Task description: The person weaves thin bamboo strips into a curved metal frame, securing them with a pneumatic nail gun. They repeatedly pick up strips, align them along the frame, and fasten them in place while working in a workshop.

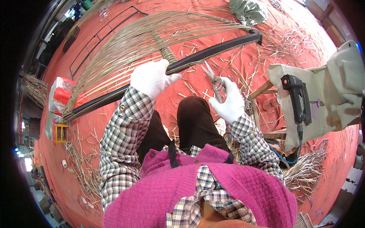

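My left hand, in a white glove, is closed around the black bar along the near edge of a large frame. Strands of tan cane are strung over this frame, with a wrapped crosspiece near its middle. In my right hand, gloved in white too, is a pair of metal pruning shears. Their pointed blades are parted and lie just on the near side of the bar, apart from the strands. My right fingers partly hide the handles.
On the right, a cloth-covered stool bears a black staple gun with a blue hose. Cut cane bits litter the red floor. A green-grey bundle lies at the back; a yellow stand is at left.
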The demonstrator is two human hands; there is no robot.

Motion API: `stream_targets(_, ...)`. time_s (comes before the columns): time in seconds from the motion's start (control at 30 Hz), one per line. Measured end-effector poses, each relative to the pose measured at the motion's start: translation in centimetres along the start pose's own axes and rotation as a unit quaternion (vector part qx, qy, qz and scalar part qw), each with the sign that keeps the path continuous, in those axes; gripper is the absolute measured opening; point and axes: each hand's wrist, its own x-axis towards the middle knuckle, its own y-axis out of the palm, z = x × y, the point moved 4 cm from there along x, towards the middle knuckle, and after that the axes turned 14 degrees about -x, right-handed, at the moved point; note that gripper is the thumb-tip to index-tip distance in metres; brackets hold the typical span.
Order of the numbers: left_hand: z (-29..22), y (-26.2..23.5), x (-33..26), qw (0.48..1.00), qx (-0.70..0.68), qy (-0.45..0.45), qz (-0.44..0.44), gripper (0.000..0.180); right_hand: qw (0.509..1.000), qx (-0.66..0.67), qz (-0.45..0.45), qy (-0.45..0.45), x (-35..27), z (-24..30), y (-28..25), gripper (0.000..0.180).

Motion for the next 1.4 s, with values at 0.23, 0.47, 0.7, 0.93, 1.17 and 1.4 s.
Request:
stream_targets(0.23,-0.4,-0.1,0.1,1.0,-0.01,-0.009,0.001,0.041,0.991,-0.075,-0.097,-0.05,0.6,1.8,1.3,0.069)
stream_targets(0.47,0.3,0.5,-0.2,1.0,0.007,-0.013,-0.003,0.045,0.999,0.007,0.016,0.035,0.5,0.5,2.2,0.047)
stream_targets(0.7,2.4,4.7,-3.9,0.998,-0.008,-0.042,0.037,0.05,0.97,-0.132,-0.199,0.054,0.2,-6.9,-9.3,0.048)
stream_targets(0.93,6.5,11.6,-9.0,0.97,-0.023,-0.19,0.153,0.052,0.787,-0.557,-0.188,0.185,-0.9,-20.4,-19.3,0.066)
stream_targets(1.17,8.5,14.2,-11.3,0.959,-0.04,-0.193,0.203,0.052,0.988,-0.135,-0.032,0.067,-1.4,-15.6,-4.7,0.052)
stream_targets(1.4,6.4,14.2,-16.6,0.959,-0.104,-0.151,0.218,0.045,0.905,0.294,0.025,0.306,-2.5,-14.7,6.5,0.038)
